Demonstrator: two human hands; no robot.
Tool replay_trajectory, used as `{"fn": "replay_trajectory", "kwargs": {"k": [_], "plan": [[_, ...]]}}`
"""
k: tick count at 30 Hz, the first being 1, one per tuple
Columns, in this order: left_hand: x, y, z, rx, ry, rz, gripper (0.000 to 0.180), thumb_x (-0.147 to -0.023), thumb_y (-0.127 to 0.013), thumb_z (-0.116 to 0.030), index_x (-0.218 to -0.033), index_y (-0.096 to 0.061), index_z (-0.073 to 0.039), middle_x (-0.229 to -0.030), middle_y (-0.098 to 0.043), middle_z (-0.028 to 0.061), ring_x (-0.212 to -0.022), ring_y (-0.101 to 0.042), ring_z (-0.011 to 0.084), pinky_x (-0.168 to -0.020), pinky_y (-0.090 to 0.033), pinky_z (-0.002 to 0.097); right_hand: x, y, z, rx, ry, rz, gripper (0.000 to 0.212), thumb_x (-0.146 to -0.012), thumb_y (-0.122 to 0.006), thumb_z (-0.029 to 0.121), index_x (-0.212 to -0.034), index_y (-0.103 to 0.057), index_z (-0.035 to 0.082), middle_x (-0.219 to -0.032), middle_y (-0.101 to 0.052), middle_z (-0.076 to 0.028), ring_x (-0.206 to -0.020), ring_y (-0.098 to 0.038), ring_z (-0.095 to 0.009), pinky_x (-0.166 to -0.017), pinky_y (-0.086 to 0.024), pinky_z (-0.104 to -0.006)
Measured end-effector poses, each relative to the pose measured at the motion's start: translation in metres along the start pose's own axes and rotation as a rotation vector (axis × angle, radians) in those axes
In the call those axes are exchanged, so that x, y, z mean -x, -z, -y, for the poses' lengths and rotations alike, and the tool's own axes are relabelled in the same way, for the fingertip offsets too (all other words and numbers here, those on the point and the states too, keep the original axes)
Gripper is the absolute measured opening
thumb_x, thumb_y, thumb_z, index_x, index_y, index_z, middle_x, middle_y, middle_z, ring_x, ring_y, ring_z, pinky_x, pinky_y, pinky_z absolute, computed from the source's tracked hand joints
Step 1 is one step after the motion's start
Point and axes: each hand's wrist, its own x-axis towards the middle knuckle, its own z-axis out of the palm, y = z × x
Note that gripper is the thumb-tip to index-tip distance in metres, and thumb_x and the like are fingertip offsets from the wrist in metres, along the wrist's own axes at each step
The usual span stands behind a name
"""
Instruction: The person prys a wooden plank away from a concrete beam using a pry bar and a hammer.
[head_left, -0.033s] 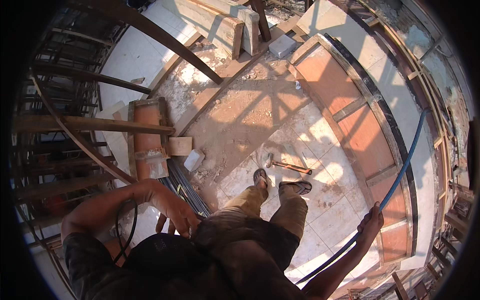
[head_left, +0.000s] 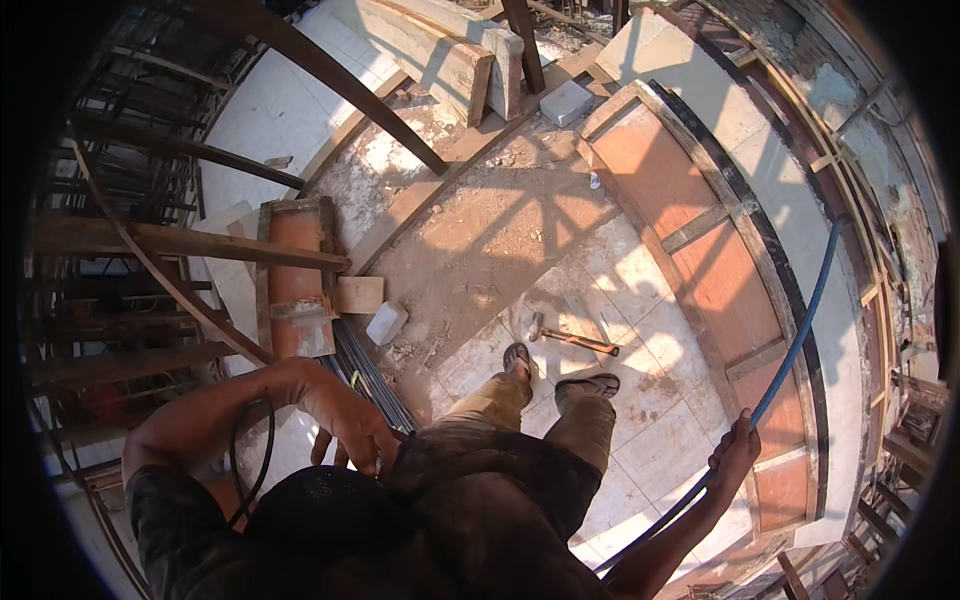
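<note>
My right hand (head_left: 735, 450) is closed around a blue hose (head_left: 797, 355) at the right. From the hand, the hose rises in a curve toward the far right and also runs down past my forearm. My left hand (head_left: 352, 425) hangs in front of my waist, bent at the wrist, with its fingers pointing down and apart. Some fingertips lie in shadow against my dark clothing, and I make out nothing held there. A thin black cable (head_left: 236, 455) loops beside my left forearm. Just beyond my sandalled feet lies a hammer (head_left: 575, 341) with an orange and black handle.
Wood-framed orange panels (head_left: 725, 290) stretch along the right. A smaller framed panel (head_left: 293, 270) stands at the left, near a bundle of dark rods (head_left: 372, 375) and a pale block (head_left: 387, 323). Wooden posts (head_left: 335, 85) slant across the left. Another pale block (head_left: 566, 98) sits farther off.
The whole view has shifted slightly. My right hand keeps its hold on the hose, and my left hand stays in the same pose.
</note>
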Motion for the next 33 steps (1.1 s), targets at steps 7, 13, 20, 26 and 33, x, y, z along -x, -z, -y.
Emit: {"fn": "replay_trajectory", "kwargs": {"k": [7,13,20,26,33], "plan": [[-0.012,-0.172,0.011,-0.03,-0.148,-0.202,0.029,-0.096,-0.071,-0.023,-0.119,-0.072,-0.005,-0.114,-0.072,0.0104,-0.104,-0.071,0.021,-0.08,-0.063,0.0371,0.028,0.026,0.017,0.115,0.105,0.321,0.044,-0.099,-0.065,0.046,-0.074,-0.043,0.017,-0.054,-0.036,0.007,-0.037,-0.03,-0.005,-0.033,-0.023,-0.0247],[-0.128,-0.26,0.015,0.083,-0.36,-0.169,0.02,-0.091,-0.075,-0.018,-0.106,-0.072,-0.004,-0.098,-0.074,0.0079,-0.091,-0.074,0.0187,-0.075,-0.061,0.0342,0.023,0.051,0.038,0.286,0.148,0.583,0.041,-0.1,-0.066,0.041,-0.075,-0.044,0.016,-0.054,-0.038,0.005,-0.038,-0.036,-0.007,-0.034,-0.027,-0.0256],[-0.225,-0.306,-0.008,0.173,-0.512,-0.158,0.017,-0.091,-0.074,-0.014,-0.103,-0.073,-0.003,-0.094,-0.074,0.0056,-0.086,-0.073,0.0154,-0.073,-0.06,0.0305,-0.023,0.076,0.055,0.514,0.403,0.777,0.038,-0.099,-0.067,0.039,-0.076,-0.049,0.014,-0.055,-0.043,0.004,-0.04,-0.04,-0.008,-0.035,-0.03,-0.0276],[-0.155,-0.327,-0.035,-0.219,-0.419,-1.202,0.075,-0.085,-0.083,-0.035,-0.145,-0.053,-0.003,-0.133,-0.066,0.0208,-0.126,-0.062,0.0337,-0.105,-0.05,0.0458,-0.013,0.065,0.058,0.631,0.636,0.937,0.038,-0.097,-0.07,0.039,-0.077,-0.053,0.012,-0.058,-0.048,0.002,-0.041,-0.044,-0.008,-0.035,-0.032,-0.0276],[-0.095,-0.404,-0.217,-1.023,-1.478,-0.949,0.043,-0.094,-0.073,-0.035,-0.117,-0.068,0.001,-0.093,-0.07,0.0135,-0.091,-0.07,0.0267,-0.085,-0.051,0.0403,0.005,0.082,0.058,0.666,0.746,0.98,0.04,-0.095,-0.072,0.036,-0.072,-0.057,0.006,-0.058,-0.052,-0.001,-0.047,-0.048,-0.01,-0.043,-0.039,-0.0306]]}}
